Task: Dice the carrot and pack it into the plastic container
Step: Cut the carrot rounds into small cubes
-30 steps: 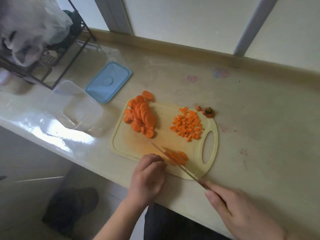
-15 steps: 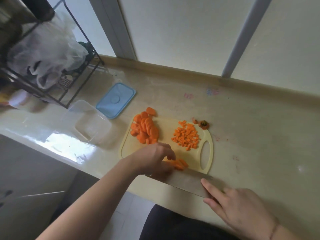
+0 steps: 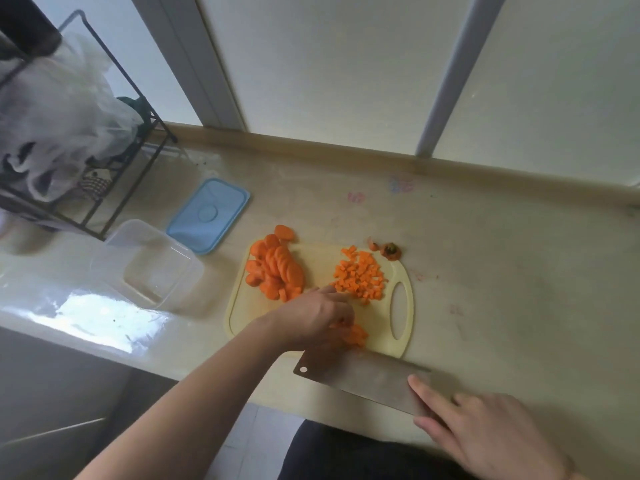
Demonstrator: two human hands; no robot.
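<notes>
Carrot strips [image 3: 356, 335]: your left hand [image 3: 317, 318] is now gathering them, fingers curled round; cleaver [image 3: 363, 379], tipped flat since cutting, is resting under your right hand [image 3: 485, 434], forefinger straight.

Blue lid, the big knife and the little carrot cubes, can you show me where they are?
Lid [image 3: 209, 215]: head view, on the round dimple in its middle.
Knife [image 3: 360, 379]: head view, on the flat of the blade.
Carrot cubes [image 3: 360, 275]: head view, on the middle of the pile.
</notes>
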